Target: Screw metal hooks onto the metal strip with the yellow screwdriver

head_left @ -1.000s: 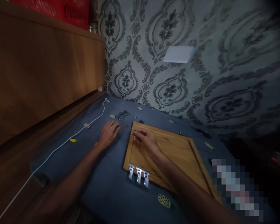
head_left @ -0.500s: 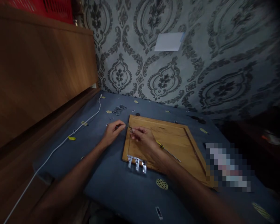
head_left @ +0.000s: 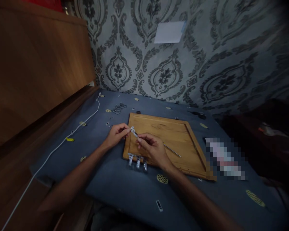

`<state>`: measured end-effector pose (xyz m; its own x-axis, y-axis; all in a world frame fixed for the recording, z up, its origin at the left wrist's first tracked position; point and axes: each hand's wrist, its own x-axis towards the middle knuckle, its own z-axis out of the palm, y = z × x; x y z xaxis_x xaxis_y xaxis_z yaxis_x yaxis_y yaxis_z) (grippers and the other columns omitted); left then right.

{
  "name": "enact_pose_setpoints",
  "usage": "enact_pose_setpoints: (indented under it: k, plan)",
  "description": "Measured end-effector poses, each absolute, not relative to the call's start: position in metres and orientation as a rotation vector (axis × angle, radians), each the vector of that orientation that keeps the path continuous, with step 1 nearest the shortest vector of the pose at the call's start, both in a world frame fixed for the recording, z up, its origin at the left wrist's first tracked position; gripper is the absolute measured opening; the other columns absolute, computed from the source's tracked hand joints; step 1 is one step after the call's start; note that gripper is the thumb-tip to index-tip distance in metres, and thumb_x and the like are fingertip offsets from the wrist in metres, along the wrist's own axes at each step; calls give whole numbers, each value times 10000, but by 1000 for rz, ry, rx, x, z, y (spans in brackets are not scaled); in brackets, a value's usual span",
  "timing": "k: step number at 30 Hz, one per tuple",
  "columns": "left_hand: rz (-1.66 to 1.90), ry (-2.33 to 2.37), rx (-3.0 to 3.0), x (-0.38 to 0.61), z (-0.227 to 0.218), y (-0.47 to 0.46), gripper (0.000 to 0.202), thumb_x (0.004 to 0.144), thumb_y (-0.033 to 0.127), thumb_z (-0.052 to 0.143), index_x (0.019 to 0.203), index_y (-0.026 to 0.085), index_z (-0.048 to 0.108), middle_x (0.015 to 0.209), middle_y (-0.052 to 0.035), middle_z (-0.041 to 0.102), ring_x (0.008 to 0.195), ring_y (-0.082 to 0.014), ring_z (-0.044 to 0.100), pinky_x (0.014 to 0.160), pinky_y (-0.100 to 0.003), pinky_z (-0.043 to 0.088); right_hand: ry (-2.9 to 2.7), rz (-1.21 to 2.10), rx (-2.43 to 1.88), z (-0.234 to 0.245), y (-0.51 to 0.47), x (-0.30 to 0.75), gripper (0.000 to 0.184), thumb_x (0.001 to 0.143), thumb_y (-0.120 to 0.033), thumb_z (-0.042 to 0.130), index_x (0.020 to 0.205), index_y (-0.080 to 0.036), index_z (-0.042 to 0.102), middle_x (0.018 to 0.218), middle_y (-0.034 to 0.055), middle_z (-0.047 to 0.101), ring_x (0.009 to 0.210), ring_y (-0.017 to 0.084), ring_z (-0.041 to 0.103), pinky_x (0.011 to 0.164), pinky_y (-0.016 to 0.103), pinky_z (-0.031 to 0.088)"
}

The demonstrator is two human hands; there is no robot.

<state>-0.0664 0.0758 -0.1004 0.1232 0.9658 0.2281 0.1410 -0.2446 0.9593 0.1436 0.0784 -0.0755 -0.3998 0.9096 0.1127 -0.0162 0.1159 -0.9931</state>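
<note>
A wooden panel lies flat on a blue patterned cloth. My left hand pinches a small silver metal fitting just above the panel's left edge. My right hand is closed in a pinch on the other end of the same fitting, over the panel's near left corner. A thin screwdriver rests on the panel just right of that hand. Three silver hinges sit in a row on the panel's near edge, below my right hand.
A white cable runs along the cloth's left side beside a wooden board. More metal hardware and small screws lie at the back left. Patterned wallpaper with a white sheet rises behind. A dark object lies at the back right.
My left hand moved from the cloth over to the panel's edge and now pinches a small metal fitting together with my right hand. The view tilted down and shifted.
</note>
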Motion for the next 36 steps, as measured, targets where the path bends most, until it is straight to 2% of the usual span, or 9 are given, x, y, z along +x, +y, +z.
enact_pose_setpoints:
  k: [6,13,22,26,31,36]
  plan:
    - [1228,1117,1532,-52,-92,70,515,852,663,675,820,149,662,685,1,618,601,-100,538,590,-220,467,-1592,1321,-940,-78,65,154,331,748,-544,812,769,-223,738,646,-12,664,533,139,587,546,283,494]
    - [1237,1173,1538,-58,-88,67,449,851,614,668,836,166,647,697,-1,627,618,-113,557,591,-224,470,-1499,1295,-1033,-69,48,181,410,741,-626,810,738,-231,697,640,-2,680,525,143,574,549,293,503]
    - [1155,1265,1694,-55,-95,62,357,888,521,640,840,168,660,705,4,620,634,-112,535,605,-217,437,-1282,1320,-1196,-90,8,216,480,738,-681,804,729,-232,635,620,-1,689,446,112,527,453,254,434]
    - [1116,1318,1812,-53,-95,58,311,917,464,608,847,168,670,711,9,624,625,-112,521,598,-220,402,-1239,1382,-1206,-95,0,214,500,723,-694,808,736,-225,635,621,7,704,442,112,552,433,239,415]
    - [1062,1335,1966,-50,-93,52,277,946,426,575,867,181,679,811,-16,695,739,-145,602,708,-252,448,-1220,1451,-1215,-99,-12,211,506,726,-693,807,730,-213,645,617,29,724,434,118,577,402,226,382]
    - [950,1271,2105,-38,-88,49,260,986,382,540,893,186,683,836,-34,700,785,-164,628,741,-271,467,-1235,1483,-1262,-102,-18,213,505,760,-702,764,746,-214,633,676,55,759,447,134,622,372,217,352]
